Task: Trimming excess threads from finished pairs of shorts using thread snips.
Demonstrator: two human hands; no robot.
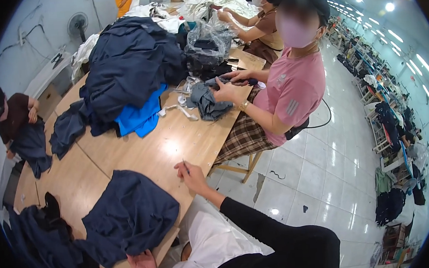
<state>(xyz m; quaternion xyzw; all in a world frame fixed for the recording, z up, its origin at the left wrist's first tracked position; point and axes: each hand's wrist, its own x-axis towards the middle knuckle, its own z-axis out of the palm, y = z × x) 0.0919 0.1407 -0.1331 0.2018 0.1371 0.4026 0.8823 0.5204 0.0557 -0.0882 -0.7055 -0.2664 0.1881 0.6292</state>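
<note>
A navy garment lies spread on the wooden table in front of me. My left hand, a red band at its wrist, is at the garment's near edge, its fingers closed on the fabric. Resting at the table's right edge, my right hand grips a small, thin, dark tool that points up; its exact kind is too small to make out. This hand is apart from the garment.
A dark cloth pile lies at my left. Farther along the table are a big navy heap, a blue piece and white strips. A person in pink handles a grey garment; other people work around the table.
</note>
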